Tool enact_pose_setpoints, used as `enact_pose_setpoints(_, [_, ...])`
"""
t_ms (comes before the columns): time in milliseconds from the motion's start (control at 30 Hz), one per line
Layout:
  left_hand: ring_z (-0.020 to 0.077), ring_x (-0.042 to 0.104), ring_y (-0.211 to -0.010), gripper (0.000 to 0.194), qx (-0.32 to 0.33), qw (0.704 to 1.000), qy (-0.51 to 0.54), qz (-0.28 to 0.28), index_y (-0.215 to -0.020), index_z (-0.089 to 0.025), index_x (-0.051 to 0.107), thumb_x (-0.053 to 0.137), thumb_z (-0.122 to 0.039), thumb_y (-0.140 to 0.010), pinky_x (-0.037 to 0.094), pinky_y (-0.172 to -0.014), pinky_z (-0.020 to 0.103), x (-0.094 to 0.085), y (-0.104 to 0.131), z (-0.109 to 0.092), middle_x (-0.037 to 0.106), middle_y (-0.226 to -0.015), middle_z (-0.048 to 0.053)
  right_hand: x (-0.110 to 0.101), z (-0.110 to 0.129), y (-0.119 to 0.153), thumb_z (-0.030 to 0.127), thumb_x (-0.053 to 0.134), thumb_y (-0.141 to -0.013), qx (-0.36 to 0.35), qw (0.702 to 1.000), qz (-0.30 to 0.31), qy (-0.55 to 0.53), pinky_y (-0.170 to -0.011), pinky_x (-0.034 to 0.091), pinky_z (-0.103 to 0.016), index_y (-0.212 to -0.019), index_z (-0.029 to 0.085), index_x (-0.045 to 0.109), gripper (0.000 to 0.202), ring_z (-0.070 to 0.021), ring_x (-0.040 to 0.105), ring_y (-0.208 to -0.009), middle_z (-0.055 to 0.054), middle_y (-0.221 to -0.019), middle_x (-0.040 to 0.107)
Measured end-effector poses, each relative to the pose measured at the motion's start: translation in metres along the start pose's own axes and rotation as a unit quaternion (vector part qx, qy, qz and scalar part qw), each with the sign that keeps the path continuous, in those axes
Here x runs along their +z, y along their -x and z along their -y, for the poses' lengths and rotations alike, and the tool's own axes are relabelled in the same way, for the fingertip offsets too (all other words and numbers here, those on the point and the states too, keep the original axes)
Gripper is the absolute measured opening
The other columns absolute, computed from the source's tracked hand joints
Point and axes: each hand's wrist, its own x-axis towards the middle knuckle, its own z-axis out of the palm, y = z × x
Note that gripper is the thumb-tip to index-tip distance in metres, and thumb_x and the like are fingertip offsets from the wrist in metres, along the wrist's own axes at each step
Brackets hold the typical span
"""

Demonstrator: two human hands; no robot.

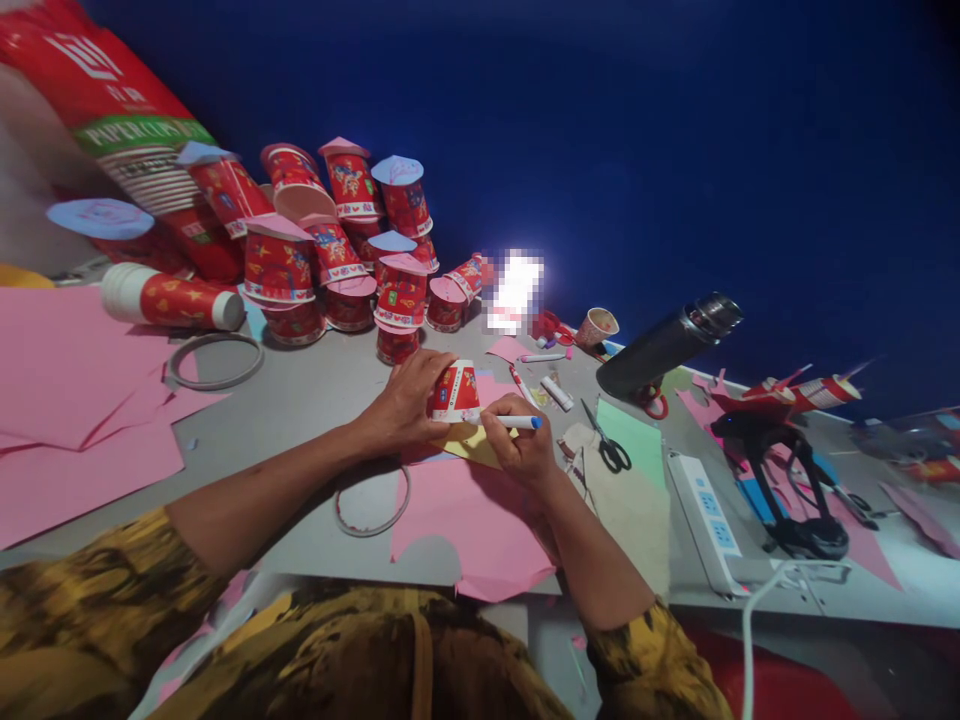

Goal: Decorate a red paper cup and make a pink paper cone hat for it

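My left hand (411,398) grips a red and white paper cup (456,391) from its left side, just above the table. A white marker with a blue end (519,422) is pinched in my right hand (517,440), its tip at the cup's lower white rim. Whether the tip touches the cup is hard to make out. Beneath both hands lie a yellow paper piece (472,446) and a large cut sheet of pink paper (472,510). A round ring (406,500) rests on the table below my left wrist.
Stacked red cups with paper tops (277,265) stand at the back left, beside a bag of paper cups (135,130). Pink sheets (82,370) cover the left side. To the right are black scissors (613,455), a dark thermos (660,350) and a power strip (703,520).
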Motion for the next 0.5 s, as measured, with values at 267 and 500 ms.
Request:
enact_pose_setpoints(267, [0.0376, 0.056, -0.136, 0.082, -0.001, 1.0, -0.001, 0.01, -0.15, -0.022, 0.049, 0.081, -0.032, -0.076, 0.046, -0.118, 0.058, -0.0026, -0.0009, -0.0031, 0.06, -0.144, 0.015, 0.0, 0.0, -0.0016, 0.031, 0.058, -0.106, -0.001, 1.0, -0.017, -0.002, -0.07, 0.053, -0.033, -0.088, 0.023, 0.066, 0.021, -0.0185, 0.067, -0.072, -0.003, -0.079, 0.072])
enact_pose_setpoints(500, [0.038, 0.055, -0.137, 0.082, -0.01, 1.0, -0.002, 0.018, -0.15, -0.025, 0.047, 0.08, -0.027, -0.075, 0.045, -0.117, 0.058, -0.0026, -0.0008, -0.0031, 0.06, -0.144, 0.013, 0.0011, -0.0019, -0.0013, 0.027, 0.06, -0.106, -0.013, 0.999, -0.038, -0.008, -0.069, 0.051, -0.032, -0.089, 0.024, 0.064, 0.017, -0.0186, 0.066, -0.071, -0.002, -0.079, 0.07])
